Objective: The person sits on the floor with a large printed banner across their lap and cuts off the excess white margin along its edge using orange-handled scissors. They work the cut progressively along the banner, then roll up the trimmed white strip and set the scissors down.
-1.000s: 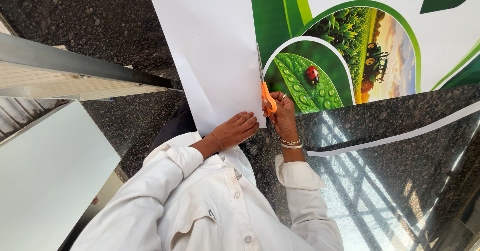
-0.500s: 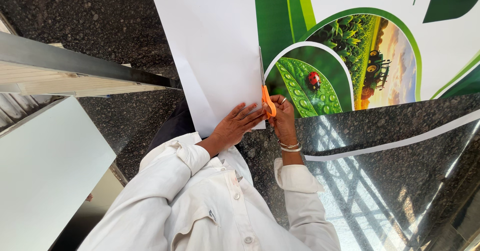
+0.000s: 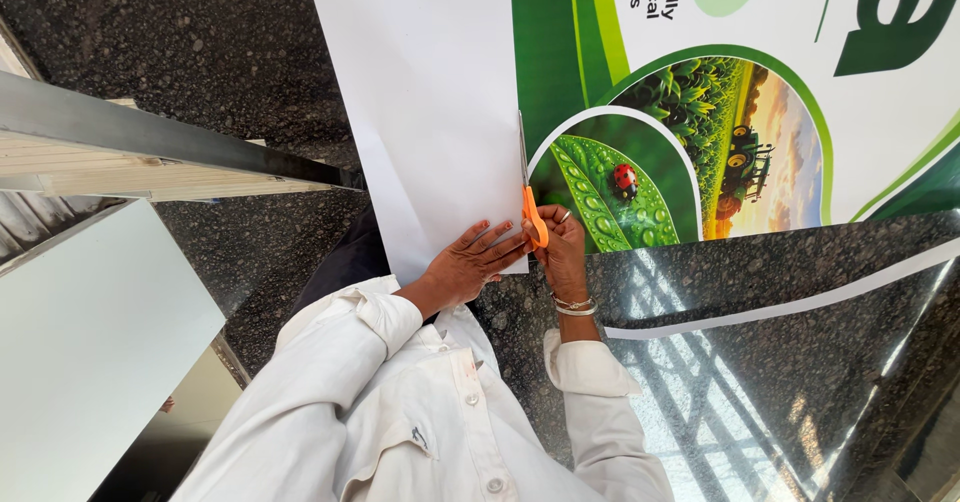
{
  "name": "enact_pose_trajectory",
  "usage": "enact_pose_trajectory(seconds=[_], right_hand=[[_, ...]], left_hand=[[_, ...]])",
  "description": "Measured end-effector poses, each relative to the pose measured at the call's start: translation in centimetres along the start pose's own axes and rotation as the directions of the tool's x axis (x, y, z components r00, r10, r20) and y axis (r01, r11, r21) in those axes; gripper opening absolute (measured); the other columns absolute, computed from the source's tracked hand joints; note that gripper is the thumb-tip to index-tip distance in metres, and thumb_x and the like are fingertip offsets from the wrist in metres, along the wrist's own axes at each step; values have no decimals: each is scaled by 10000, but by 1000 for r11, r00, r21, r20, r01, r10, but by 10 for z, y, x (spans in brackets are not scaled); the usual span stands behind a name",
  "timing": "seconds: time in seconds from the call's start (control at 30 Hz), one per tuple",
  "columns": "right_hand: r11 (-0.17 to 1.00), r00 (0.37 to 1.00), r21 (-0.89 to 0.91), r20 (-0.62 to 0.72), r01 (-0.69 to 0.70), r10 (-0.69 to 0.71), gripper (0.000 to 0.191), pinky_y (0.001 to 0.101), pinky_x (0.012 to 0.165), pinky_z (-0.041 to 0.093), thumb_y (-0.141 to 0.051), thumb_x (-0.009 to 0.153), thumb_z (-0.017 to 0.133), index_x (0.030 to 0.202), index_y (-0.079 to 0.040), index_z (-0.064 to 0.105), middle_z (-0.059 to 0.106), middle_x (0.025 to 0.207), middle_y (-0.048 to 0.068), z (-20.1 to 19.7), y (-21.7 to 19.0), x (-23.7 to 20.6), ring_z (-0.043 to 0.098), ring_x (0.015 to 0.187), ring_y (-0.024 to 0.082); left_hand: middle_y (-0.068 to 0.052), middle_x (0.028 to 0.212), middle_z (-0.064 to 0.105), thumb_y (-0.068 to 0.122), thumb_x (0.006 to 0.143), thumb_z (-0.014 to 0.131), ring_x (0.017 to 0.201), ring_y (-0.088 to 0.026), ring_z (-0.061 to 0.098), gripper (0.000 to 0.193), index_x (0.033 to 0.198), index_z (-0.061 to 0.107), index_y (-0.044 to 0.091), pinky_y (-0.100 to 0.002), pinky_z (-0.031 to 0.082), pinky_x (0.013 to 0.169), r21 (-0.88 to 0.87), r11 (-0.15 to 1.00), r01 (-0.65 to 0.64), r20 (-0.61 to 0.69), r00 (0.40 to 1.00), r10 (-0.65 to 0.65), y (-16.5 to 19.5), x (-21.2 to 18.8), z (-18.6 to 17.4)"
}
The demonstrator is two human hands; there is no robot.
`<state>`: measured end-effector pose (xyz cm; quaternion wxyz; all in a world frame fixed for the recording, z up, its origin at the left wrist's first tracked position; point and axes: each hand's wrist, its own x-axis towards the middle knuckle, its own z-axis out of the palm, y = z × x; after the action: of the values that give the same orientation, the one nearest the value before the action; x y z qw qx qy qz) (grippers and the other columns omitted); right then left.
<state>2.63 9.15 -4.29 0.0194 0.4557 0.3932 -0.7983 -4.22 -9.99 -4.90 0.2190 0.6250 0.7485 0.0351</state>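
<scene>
The right hand (image 3: 562,252) is closed through the handles of orange scissors (image 3: 528,197), blades laid along the line where the poster's (image 3: 760,72) white margin (image 3: 430,92) meets the green print. The left hand (image 3: 470,262) is spread flat, pressing the margin down near the sheet's near edge. The cut appears only just started: the blades sit close to that edge, and most of the line is judged still uncut. The poster lies on a dark speckled counter (image 3: 180,32).
</scene>
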Motion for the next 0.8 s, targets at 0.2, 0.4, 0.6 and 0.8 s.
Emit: enact_pose_trajectory(seconds=[0.2,0.4,0.6,0.8], right_hand=[[1000,1000,15,0,-12,12,216,162,400,365,-63,910,755,1045,4,600,713,790,55,1,-2,5,616,550,63],[1000,1000,1,-4,9,-9,226,163,400,359,-65,914,769,1044,8,599,696,767,63,5,-4,4,611,549,71],[1000,1000,-10,-1,0,0,229,163,400,359,-78,904,766,1036,2,598,705,769,79,8,-12,17,604,533,72],[1000,1000,-5,8,20,-20,233,170,386,345,-83,905,777,1022,-2,592,698,763,90,11,-18,23,514,453,60]], left_hand=[[61,1731,56,524,1002,506,1586,-185,33,828,1670,93,261,-466,-36,1281,18,1000,7,-4,1000,-7,2,0,-1],[69,1731,45,518,1007,488,1584,-188,15,804,1668,103,273,-465,-43,1277,19,1000,-2,15,1000,2,2,0,-3],[64,1735,47,512,1007,500,1589,-194,25,790,1666,131,282,-464,-34,1283,-5,1000,1,-22,1000,-2,2,0,-6],[63,1731,53,500,991,523,1587,-201,31,803,1663,142,285,-471,-26,1278,-12,1000,-2,-11,1000,2,2,5,-10]])
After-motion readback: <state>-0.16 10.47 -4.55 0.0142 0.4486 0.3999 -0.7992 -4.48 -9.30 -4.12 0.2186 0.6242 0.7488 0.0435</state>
